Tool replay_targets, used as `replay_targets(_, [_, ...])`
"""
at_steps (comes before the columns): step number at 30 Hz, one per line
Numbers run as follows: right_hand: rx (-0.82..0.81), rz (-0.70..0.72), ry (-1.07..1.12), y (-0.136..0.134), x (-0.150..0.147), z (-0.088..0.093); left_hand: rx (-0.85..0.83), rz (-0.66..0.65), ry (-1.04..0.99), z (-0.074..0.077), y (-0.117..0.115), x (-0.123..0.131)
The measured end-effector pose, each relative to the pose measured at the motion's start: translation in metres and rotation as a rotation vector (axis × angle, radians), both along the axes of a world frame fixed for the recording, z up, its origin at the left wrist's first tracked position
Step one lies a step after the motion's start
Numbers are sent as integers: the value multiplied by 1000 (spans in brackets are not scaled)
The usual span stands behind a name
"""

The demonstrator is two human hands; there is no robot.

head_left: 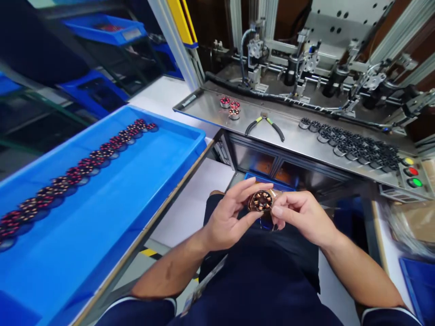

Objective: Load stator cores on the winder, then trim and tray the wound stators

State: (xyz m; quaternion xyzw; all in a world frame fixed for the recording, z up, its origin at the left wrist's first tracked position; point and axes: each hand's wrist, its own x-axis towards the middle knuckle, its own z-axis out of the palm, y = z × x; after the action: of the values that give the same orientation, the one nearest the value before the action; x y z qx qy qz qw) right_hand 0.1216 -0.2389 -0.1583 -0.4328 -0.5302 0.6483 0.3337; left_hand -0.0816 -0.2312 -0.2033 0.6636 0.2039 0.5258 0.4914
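A round motor stator (pixel 262 200) with copper windings is held over my lap. My left hand (pixel 228 213) grips it between thumb and fingers from the left side. Thumb and fingertips of my right hand (pixel 299 213) are pinched together at the stator's right edge, where thin wire ends show; exactly what they pinch is too small to make out. Beyond my hands, a pair of pliers (pixel 264 127) with black and green handles lies spread on the metal ledge (pixel 210 106). Left of the pliers sit a few red-and-copper stators (pixel 234 112).
To the left, a blue tray (pixel 136 190) holds a long row of wound stators (pixel 91 163). Several dark stator cores (pixel 356 145) stand on the ledge's right side, near coloured push buttons (pixel 413 172). Behind the ledge is a machine with metal fixtures (pixel 299 68).
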Motion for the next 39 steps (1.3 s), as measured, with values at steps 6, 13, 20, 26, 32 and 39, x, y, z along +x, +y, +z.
replay_targets(6, [-59,-23,22,-6,11,-1,-106,-36,-96,-2,8,19])
replay_targets(13, [-6,-34,-9,-7,20,3,-23,-17,-80,2,12,23])
replay_targets(20, [24,-15,84,-15,20,-4,-95,-99,-107,11,9,23])
replay_targets(26, [144,99,22,-27,35,-14,-233,-181,-113,13,8,19])
replay_targets(32, [346,-230,-74,-24,36,12,35,-153,11,15,8,20])
replay_targets(39, [376,-327,39,-25,8,13,47,-220,5,25,4,21])
